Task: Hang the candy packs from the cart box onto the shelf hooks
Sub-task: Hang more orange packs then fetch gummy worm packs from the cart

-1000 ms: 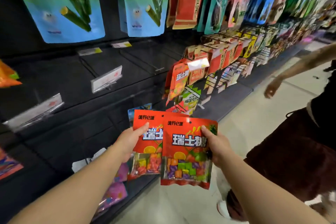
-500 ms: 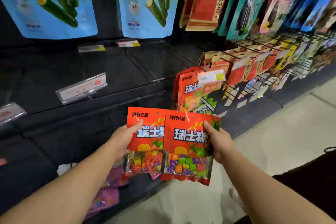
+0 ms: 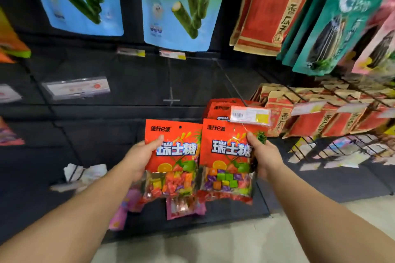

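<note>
I hold two red candy packs side by side in front of the black shelf wall. My left hand [image 3: 140,157] grips the left candy pack [image 3: 173,156] by its left edge, thumb on the front. My right hand [image 3: 264,156] grips the right candy pack [image 3: 226,156] by its right edge. Just behind the right pack, more of the same red candy packs [image 3: 220,109] hang on a shelf hook with a price tag [image 3: 250,115] at its tip. An empty hook [image 3: 171,83] sticks out above the left pack. The cart box is out of view.
Blue seaweed-roll bags [image 3: 177,6] hang above. Red-and-brown seed packs [image 3: 275,8] and teal bags [image 3: 337,25] fill the upper right. Rows of brown packs [image 3: 320,117] hang on hooks to the right. Pink packs [image 3: 183,207] hang low. Pale floor [image 3: 213,245] lies below.
The view has closed in on the shelf and swung left; the hanging red packs now sit right behind my right pack. Both hands keep their hold. The bystander seen a second ago is gone from view.
</note>
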A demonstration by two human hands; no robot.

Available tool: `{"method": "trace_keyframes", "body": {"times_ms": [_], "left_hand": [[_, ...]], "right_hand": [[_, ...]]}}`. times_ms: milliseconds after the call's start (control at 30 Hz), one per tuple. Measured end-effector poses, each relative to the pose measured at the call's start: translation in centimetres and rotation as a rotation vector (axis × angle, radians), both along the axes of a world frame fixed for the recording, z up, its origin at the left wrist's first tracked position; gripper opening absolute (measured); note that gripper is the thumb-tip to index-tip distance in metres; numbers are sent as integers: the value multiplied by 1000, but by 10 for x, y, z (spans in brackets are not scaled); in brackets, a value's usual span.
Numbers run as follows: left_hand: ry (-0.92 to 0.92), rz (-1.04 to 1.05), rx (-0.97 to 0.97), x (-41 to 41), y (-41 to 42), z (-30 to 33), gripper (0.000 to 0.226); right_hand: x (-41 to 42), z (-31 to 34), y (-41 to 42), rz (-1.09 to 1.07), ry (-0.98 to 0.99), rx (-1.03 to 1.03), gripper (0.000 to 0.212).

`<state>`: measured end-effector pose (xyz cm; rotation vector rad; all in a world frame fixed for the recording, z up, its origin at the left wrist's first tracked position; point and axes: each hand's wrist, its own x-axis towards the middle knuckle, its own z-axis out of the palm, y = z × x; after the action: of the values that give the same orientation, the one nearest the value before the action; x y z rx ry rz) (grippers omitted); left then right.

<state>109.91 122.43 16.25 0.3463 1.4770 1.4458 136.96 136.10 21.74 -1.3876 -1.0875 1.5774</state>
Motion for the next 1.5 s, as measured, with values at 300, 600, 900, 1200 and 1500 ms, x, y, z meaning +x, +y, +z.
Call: {"method": "trace_keyframes", "body": {"times_ms": [300, 600, 900, 1200, 1500], "left_hand": [[-3, 57, -14, 9, 8, 14, 30], [9, 36, -20, 7, 9, 18, 29], [13, 3, -45, 7, 3, 2, 55], [17, -33, -53, 21, 11, 4, 48], [14, -74, -25, 56, 49, 12, 41]], "right_hand": [[4, 14, 31, 40, 23, 72, 14], [-2, 18, 50, 10, 7, 46, 4], [-5, 23, 55, 29, 12, 15, 3], [-13, 23, 63, 52, -19, 21, 5], [10, 1, 54, 3, 44, 24, 15]]}}
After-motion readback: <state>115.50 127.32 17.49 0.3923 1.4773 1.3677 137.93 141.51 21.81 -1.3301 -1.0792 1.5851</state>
